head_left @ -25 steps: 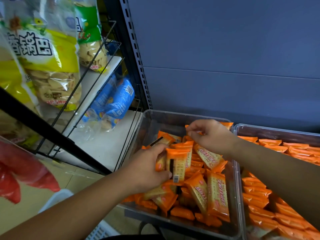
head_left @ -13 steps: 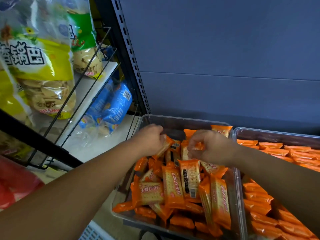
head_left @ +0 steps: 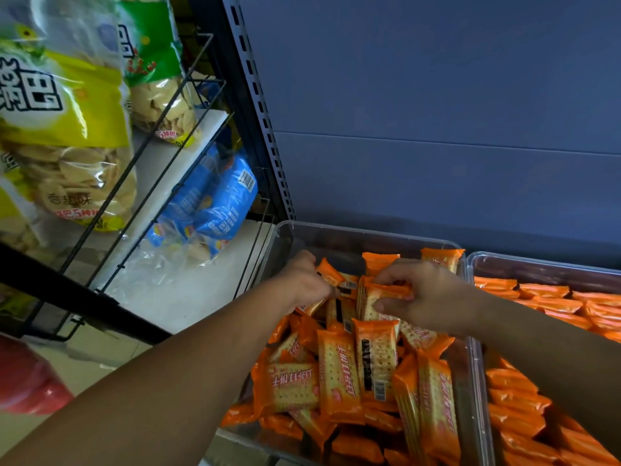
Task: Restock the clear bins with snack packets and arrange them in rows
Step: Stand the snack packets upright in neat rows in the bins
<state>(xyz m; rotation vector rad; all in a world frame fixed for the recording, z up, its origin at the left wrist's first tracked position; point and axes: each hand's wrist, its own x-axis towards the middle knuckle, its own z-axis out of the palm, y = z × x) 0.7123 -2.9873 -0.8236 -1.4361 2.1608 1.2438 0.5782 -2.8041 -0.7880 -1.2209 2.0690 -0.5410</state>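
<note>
in the left clear bin (head_left: 285,237) of two, the left hand (head_left: 304,280) and right hand (head_left: 433,297) each pinch one orange packet (head_left: 386,292).

Far-left strip of clear plastic bin (head_left: 369,235) bare along back wall: room to reach in. Loose orange cracker packets (head_left: 339,375) heap the middle and near end. Black wire rack (head_left: 168,156) crowds the left; neighbouring clear bin (head_left: 537,263) packed full.

A black wire rack (head_left: 167,128) holds a large yellow bag of crisps (head_left: 67,136) and a green-topped bag (head_left: 158,79) behind it. Blue packets (head_left: 218,203) lie on the white shelf (head_left: 188,297) below, beside a slotted upright (head_left: 258,105). A grey-blue back panel (head_left: 437,112) stands behind; a red bag (head_left: 23,381) sits lower left.
</note>
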